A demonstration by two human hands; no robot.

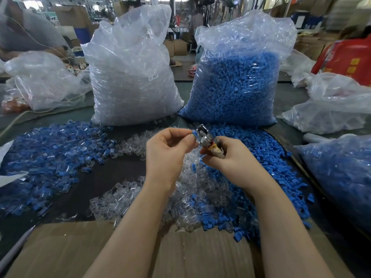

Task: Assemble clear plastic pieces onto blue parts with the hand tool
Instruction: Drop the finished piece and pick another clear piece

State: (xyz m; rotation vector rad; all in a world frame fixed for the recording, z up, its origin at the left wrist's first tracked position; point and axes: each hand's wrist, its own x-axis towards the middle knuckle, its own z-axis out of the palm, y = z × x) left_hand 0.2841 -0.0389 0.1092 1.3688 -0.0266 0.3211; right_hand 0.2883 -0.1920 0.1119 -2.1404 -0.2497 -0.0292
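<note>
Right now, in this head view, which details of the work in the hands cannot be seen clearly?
- The blue part, pinched by the left hand: its shape is too small and partly covered by the fingers.
- The hand tool: its handle is hidden inside the right hand.
- Whether a clear piece is already fitted: cannot tell.
- The bag label: too small to read surely.

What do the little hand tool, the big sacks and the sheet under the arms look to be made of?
The hand tool: shiny metal head, judging by its bright glints; its handle looks wrapped in pale tape. The sacks: thin clear plastic film, crinkled and glossy. The sheet: brown matte cardboard, faintly ribbed.
</note>
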